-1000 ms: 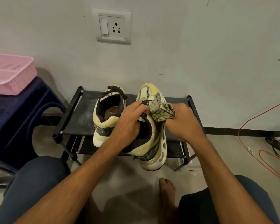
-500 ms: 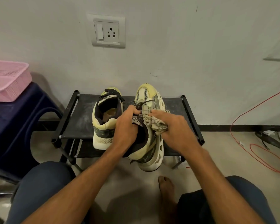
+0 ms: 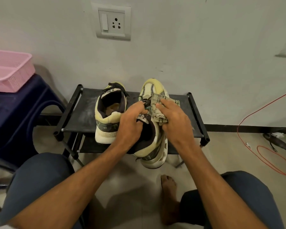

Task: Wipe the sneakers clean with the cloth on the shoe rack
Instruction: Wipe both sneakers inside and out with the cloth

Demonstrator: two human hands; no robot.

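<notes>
Sneakers, two: resting sneaker [image 3: 108, 116] sat on the single shoe rack [image 3: 82, 116] at 10 o'clock; left hand [image 3: 129, 124] gripped the held sneaker [image 3: 153, 151] at centre; right hand [image 3: 175, 123] clutched one cloth [image 3: 160, 103] against it at 1 o'clock.

The shoe rack [image 3: 82, 113] stands against the wall, just beyond the fingers [image 3: 135, 106]. The first sneaker [image 3: 109, 116] sits on its top shelf, immediately left of the left hand [image 3: 130, 124]. The second sneaker [image 3: 153, 146] hangs in that hand before the rack's right half. The cloth [image 3: 160, 106], held by the right hand [image 3: 175, 123], lies on the second sneaker's upper. A wall socket [image 3: 113, 22] is above the fingers. A basket [image 3: 8, 70] sits on a stool [image 3: 15, 113] far left, and a cable [image 3: 254, 129] trails far right.
</notes>
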